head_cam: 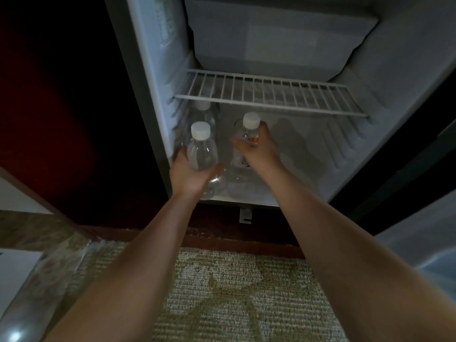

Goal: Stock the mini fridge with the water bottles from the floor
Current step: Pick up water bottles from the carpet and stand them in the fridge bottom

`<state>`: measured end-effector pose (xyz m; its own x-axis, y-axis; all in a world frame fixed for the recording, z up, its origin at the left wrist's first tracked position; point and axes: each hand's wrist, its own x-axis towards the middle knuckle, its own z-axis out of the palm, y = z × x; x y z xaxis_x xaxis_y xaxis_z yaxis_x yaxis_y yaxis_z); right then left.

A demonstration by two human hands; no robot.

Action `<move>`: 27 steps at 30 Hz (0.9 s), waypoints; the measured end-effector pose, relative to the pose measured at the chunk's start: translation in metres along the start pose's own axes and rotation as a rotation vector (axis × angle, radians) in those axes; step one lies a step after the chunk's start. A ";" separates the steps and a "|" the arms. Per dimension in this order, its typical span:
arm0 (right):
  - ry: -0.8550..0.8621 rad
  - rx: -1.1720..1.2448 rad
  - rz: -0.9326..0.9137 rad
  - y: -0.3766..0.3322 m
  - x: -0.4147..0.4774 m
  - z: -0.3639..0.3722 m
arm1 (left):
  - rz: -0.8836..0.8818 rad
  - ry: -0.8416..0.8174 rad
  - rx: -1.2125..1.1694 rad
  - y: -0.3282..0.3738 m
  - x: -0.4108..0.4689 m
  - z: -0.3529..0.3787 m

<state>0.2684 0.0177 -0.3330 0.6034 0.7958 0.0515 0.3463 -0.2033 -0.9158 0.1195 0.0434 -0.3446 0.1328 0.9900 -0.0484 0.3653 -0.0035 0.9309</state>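
Though clear, white-capped water bottle (pixel 202 154)

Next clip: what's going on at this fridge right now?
A person is loading water bottles into the open mini fridge. The left hand holds the left bottle, clear with a white cap, at the front of the bottom compartment. The right hand grips the right bottle just beside it. A third bottle already stands behind the left one, under the wire shelf.
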 end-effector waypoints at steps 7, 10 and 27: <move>0.181 -0.064 0.062 0.041 -0.031 0.014 | -0.021 0.058 -0.039 -0.004 0.001 0.007; 0.138 -0.195 0.119 0.054 -0.030 0.026 | -0.008 0.026 -0.042 -0.006 -0.001 0.007; 0.163 -0.157 0.202 0.031 0.046 0.049 | 0.028 -0.048 0.019 -0.021 0.012 0.004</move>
<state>0.2719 0.0760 -0.3779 0.7747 0.6303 -0.0508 0.3063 -0.4443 -0.8419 0.1170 0.0550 -0.3658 0.1871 0.9815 -0.0405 0.3779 -0.0338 0.9252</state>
